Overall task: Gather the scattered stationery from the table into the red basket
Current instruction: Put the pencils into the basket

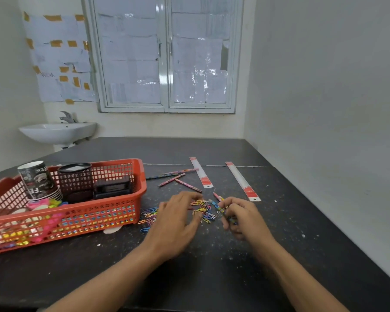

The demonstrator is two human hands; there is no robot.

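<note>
My right hand (241, 216) is curled, fingers pinched together on a few paper clips and what looks like a short pencil; exactly what it grips I cannot tell. My left hand (178, 219) lies palm down, fingers spread apart, resting over the pile of paper clips (204, 210), thin bent wire in bright colours, scattered on the speckled dark table (291, 255). Beyond, slim patterned pencils (173, 177) lie fanned, mostly pointing left to right. Two long flat rulers (200, 172) in clear sleeves run away from me, slightly slanted. The red basket (131, 199), plastic lattice, sits left of the clips, holding a paper cup (35, 179) and a mesh pen holder (76, 179).
</note>
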